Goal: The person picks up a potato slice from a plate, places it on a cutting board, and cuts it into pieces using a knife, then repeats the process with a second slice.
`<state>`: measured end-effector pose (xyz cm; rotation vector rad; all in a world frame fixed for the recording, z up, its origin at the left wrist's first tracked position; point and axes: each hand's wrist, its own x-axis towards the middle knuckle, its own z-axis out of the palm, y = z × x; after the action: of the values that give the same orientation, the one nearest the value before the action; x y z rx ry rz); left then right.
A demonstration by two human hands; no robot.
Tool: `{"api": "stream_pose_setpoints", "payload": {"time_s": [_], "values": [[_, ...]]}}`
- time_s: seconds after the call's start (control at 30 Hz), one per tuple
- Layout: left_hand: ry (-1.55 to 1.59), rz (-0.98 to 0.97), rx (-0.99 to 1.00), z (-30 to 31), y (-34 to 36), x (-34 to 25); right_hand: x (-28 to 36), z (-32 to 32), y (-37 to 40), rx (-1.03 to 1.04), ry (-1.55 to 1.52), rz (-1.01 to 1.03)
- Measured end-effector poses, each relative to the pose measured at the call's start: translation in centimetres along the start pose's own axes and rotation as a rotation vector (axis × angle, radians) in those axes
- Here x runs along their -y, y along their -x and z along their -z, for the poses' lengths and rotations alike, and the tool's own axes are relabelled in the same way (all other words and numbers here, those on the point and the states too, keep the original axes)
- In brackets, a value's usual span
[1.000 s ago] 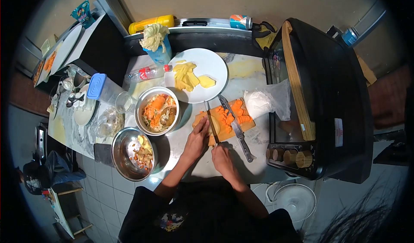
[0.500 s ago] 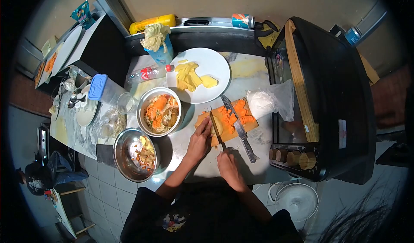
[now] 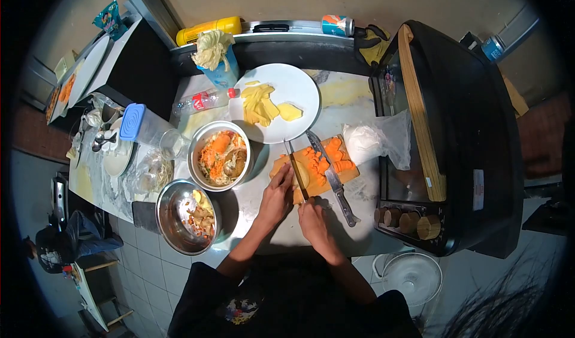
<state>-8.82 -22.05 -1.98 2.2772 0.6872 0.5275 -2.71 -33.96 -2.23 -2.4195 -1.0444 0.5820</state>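
Observation:
My left hand [image 3: 277, 199] has its fingers closed on a pale yellow peeled piece, probably potato [image 3: 304, 175], on the orange cutting board [image 3: 317, 187]. In my right hand [image 3: 313, 221] is the handle of a knife [image 3: 294, 164], its narrow blade lying along the piece beside my left fingertips. Chopped carrot [image 3: 336, 153] covers the board's right part. A second knife [image 3: 337, 189] with a dark handle rests across the board among the carrot pieces. Beyond the board, a white plate [image 3: 305, 92] bears yellow slices [image 3: 258, 105].
Left of the board are a white pot [image 3: 191, 158] of shredded vegetables and a steel bowl [image 3: 165, 233] of peelings. A bag of white powder [image 3: 364, 141] lies by the black oven [image 3: 479, 134]. A plastic bottle [image 3: 200, 102] lies behind. At far left, a person [image 3: 57, 248] is visible.
My right hand has slid forward and up with the knife, so its blade reaches farther toward the plate. My left hand stays at the pale piece.

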Motion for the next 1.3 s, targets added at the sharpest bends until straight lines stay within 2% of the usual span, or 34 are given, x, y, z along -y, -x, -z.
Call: {"api": "stream_pose_setpoints", "payload": {"time_s": [0.1, 0.33, 0.4, 0.63, 0.8, 1.23, 1.3], "values": [[0.001, 0.007, 0.018, 0.1, 0.0, 0.0, 0.0, 0.4, 0.2, 0.055, -0.02, -0.066], [-0.001, 0.001, 0.001, 0.0, 0.0, 0.0, -0.1, 0.7, 0.7, -0.014, 0.102, -0.011], [0.005, 0.014, 0.016, 0.0, 0.0, 0.0, 0.1, 1.1, 0.6, 0.049, 0.052, -0.059], [0.003, -0.003, -0.007, -0.3, 0.0, -0.1, 0.2, 1.2, 0.9, 0.047, 0.046, -0.076], [0.024, 0.016, -0.009, -0.4, 0.1, -0.1, 0.2, 1.8, 0.6, 0.122, -0.051, -0.096], [0.073, 0.036, 0.003, 0.1, -0.1, 0.1, 0.6, 2.0, 0.8, 0.081, -0.164, -0.058], [0.058, 0.015, 0.009, 0.2, -0.1, 0.2, 0.8, 2.2, 0.7, 0.133, -0.208, -0.076]]}}
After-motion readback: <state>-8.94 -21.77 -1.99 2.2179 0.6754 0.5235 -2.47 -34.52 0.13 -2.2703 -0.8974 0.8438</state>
